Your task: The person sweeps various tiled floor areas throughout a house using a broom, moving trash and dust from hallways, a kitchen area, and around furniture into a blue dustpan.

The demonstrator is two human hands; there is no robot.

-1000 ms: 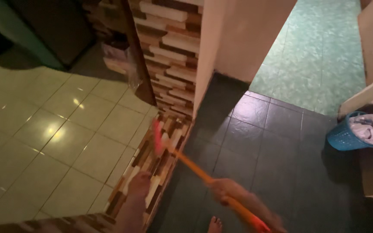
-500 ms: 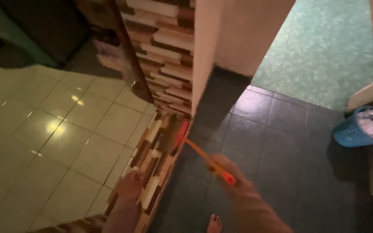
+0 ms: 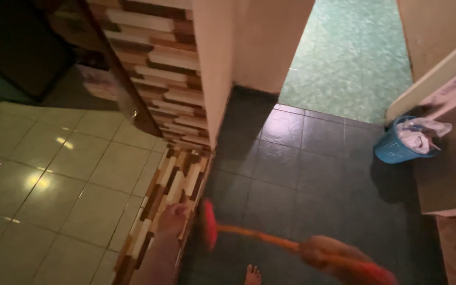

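You held a brush [image 3: 249,235] with an orange handle and a red head low over the dark tiled floor [image 3: 302,169], its head turned up just beside the foot of the striped ledge [image 3: 172,182] and its handle running back to the right. Your right hand [image 3: 325,252] was wrapped around that handle, fingers curled shut on it, though the blur hid how each finger lay. Your left hand [image 3: 172,217] rested flat on the edge of the ledge, arm stretched down to it, fingers lying close together on the striped strips. One bare foot [image 3: 250,275] of yours showed at the bottom edge, on the dark tiles near the brush. The ledge was faced with strips of brown, cream and dark wood tones, and the same pattern ran up the pillar [image 3: 159,79] behind it. Left of it lay a glossy pale tiled surface [image 3: 54,179] with lamp glints. Beyond the dark tiles, through an opening, was a mottled green floor [image 3: 349,53]. Well apart on the right stood a blue basket [image 3: 397,148] stuffed with crumpled white stuff, beside a slanted board [image 3: 428,79].
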